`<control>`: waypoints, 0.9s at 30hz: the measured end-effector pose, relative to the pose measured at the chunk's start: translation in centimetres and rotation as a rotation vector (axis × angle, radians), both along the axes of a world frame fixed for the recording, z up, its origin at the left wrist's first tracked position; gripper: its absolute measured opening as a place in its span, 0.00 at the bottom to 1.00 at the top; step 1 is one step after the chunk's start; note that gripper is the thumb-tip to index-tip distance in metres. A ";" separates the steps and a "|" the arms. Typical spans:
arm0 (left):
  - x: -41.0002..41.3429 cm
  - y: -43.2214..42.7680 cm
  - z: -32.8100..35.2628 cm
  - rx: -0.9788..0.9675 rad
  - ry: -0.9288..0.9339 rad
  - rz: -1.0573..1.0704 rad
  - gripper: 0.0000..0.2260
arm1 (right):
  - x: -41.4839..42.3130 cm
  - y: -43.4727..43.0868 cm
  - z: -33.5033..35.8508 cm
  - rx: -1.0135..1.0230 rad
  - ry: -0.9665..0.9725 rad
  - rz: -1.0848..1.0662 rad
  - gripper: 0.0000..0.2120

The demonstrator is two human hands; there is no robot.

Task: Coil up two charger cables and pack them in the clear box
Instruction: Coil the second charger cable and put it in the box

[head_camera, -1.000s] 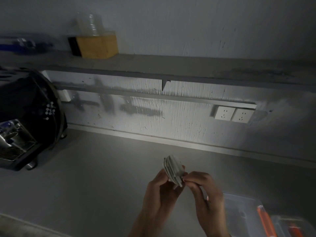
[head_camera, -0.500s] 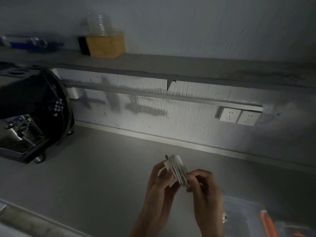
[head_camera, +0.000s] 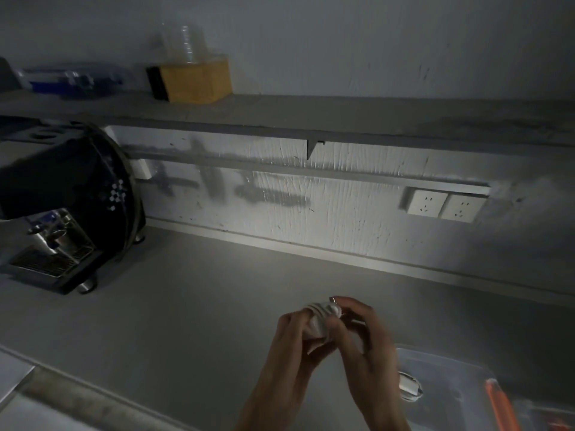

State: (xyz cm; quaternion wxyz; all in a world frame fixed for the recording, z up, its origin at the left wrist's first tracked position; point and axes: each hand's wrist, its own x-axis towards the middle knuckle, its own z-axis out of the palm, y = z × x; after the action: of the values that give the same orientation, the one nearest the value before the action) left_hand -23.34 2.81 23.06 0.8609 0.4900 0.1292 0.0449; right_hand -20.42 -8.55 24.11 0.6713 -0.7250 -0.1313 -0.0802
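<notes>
White cable coil (head_camera: pixel 319 318): above the counter (head_camera: pixel 186 321), between both hands; fingers hide most of it, dim light blurs its loops.
Clear box (head_camera: pixel 451 365): lower right, cut off by the frame; inside, a second white cable (head_camera: pixel 410 386) and an orange item (head_camera: pixel 501 405).
Open room: grey surface runs leftward up to the coffee machine (head_camera: pixel 62 213).
Left hand (head_camera: pixel 295 346): curled around the coil.
Right hand (head_camera: pixel 364 337): pinches its top, metal plug tip (head_camera: pixel 333 299) pointing away; long axis unclear.

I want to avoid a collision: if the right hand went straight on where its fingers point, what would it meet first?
The coiled white cable that the right hand pinches. Right behind it comes the left hand, though depth is unclear.
</notes>
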 end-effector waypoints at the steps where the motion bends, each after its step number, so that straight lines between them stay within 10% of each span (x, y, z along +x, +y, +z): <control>1: 0.2 -0.1 0.0 0.070 0.005 -0.014 0.18 | 0.1 0.0 0.2 0.015 0.009 0.004 0.15; 14: -0.2 2.5 1.1 0.369 0.015 -0.338 0.23 | 1.9 1.0 2.3 0.130 0.139 0.040 0.13; 27: 0.7 2.3 1.5 0.006 -0.032 -0.060 0.27 | 2.6 1.5 2.5 0.092 0.115 0.098 0.11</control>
State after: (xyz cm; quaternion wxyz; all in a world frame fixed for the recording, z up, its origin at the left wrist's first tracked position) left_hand -22.60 5.13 24.54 0.8623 0.4957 0.1005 0.0271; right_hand -17.82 -7.04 26.62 0.7136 -0.6894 -0.1240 -0.0112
